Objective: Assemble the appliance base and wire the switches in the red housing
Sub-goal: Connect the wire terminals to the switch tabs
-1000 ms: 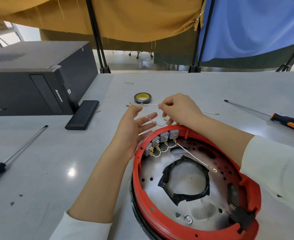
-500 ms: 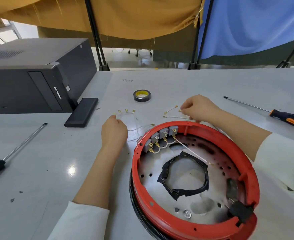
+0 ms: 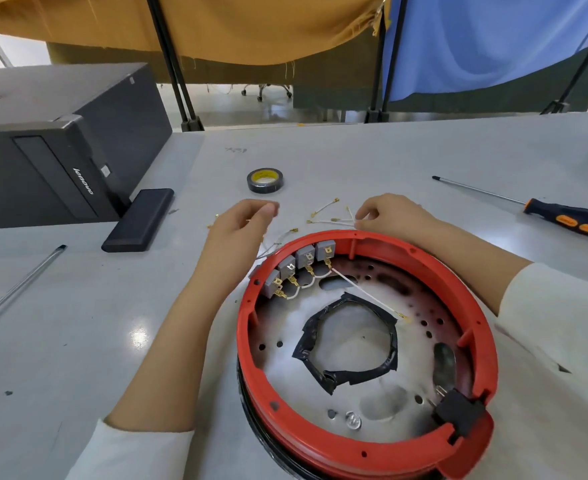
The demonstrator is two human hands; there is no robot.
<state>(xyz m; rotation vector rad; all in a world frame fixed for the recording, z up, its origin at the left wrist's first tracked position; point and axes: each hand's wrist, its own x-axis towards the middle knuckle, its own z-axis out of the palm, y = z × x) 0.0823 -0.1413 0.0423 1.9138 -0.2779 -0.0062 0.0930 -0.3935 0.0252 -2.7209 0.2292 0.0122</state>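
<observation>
The red housing lies on the grey table, with a metal plate inside it and a black taped ring at its middle. Several grey switches sit along its far-left wall, joined by short white jumpers. One long white wire runs from the rightmost switch across the plate. My left hand hovers left of the switches and pinches thin white wires. My right hand rests behind the rim, pinching a small bundle of loose white wires with brass terminals.
A black tape roll lies beyond my hands. An orange-handled screwdriver is at the right, another screwdriver at the left. A black computer case and a flat black box stand at the back left.
My hands have drawn apart from one spot near the tape roll. The left hand dropped to the table, then lifted again with wires. The right hand moved right and stays behind the rim.
</observation>
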